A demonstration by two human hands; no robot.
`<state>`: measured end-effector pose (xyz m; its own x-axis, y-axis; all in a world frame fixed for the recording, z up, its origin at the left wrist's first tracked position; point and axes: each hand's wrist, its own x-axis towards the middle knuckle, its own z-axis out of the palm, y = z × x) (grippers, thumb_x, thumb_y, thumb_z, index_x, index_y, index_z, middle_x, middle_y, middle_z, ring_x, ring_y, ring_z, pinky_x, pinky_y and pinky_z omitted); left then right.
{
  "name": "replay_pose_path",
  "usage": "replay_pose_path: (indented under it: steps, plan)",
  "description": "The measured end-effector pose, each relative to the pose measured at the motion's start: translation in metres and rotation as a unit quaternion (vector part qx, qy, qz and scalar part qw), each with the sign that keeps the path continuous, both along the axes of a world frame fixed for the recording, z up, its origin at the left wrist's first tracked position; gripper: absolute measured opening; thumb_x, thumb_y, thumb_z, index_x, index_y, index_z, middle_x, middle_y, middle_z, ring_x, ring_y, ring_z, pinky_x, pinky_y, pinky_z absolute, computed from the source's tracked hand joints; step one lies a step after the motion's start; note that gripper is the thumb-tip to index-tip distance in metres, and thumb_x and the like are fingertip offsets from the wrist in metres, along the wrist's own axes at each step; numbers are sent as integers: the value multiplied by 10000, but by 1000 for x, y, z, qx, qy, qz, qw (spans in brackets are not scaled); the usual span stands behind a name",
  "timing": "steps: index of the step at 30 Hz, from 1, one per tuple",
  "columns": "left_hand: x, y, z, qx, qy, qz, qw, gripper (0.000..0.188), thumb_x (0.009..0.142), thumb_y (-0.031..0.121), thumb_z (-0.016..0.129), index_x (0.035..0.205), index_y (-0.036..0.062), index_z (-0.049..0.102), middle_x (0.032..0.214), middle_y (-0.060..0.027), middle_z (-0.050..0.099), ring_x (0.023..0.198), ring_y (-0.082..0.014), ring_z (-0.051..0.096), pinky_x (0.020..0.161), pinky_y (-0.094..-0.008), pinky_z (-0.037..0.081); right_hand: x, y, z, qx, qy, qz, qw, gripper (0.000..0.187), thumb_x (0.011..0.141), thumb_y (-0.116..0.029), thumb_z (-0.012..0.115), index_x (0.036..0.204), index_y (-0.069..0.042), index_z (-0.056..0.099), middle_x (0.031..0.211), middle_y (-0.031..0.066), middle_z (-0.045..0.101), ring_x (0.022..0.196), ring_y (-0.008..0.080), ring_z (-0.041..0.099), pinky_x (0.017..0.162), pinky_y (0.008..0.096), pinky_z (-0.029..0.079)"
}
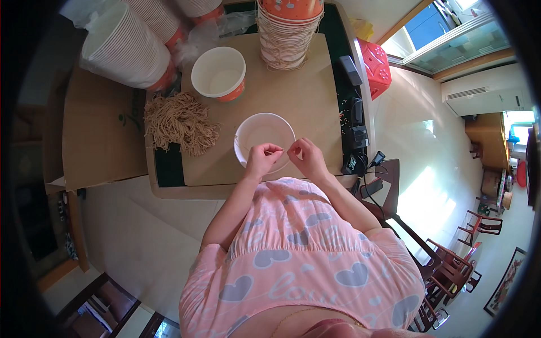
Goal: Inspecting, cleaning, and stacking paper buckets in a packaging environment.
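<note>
A white paper bucket (264, 125) stands close in front of me at the near side of the table. Over its near right rim, my left hand (262, 159) and my right hand (307, 158) face each other with fingertips nearly meeting. Each hand is closed in a pinch on what looks like a thin piece of string, barely visible between the fingers. To the left lies a loose heap of tan string (181, 123). Beyond it, a second bucket (218, 72), white inside and orange outside, stands open end up.
A tall stack of buckets with strings on them (289, 42) stands at the back. More nested buckets (127, 48) in plastic lean at the far left, above a cardboard box (101, 129). Black power adapters (356, 135) line the right table edge, near a red stool (375, 70).
</note>
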<state>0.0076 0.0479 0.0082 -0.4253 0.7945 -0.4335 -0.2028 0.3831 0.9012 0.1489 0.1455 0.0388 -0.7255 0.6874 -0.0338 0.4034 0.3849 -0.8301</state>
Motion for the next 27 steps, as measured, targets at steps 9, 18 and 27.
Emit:
replay_pose_path:
  steps: [9, 18, 27]
  plan:
    - [-2, 1, 2, -40, -102, 10, 994, 83, 843, 114, 652, 871, 39, 674, 691, 29, 605, 560, -32, 501, 472, -165, 368, -1, -4, 2, 18, -1, 16, 1000, 91, 796, -130, 653, 856, -77, 608, 832, 76, 586, 746, 246, 625, 640, 342, 505]
    - [-5, 0, 0, -41, -129, 3, 991, 83, 843, 117, 649, 883, 47, 670, 724, 27, 611, 586, -32, 511, 482, -166, 380, -3, -3, 1, 6, 8, 10, 1000, 90, 782, -102, 654, 842, -56, 605, 808, 87, 591, 737, 243, 623, 651, 336, 503]
    - [-6, -1, -4, -44, -125, 1, 991, 82, 838, 107, 649, 885, 40, 664, 729, 21, 611, 585, -36, 510, 478, -170, 377, -2, 0, -4, -25, 6, -2, 1000, 74, 781, -83, 638, 830, -43, 598, 794, 101, 593, 724, 236, 619, 643, 324, 494]
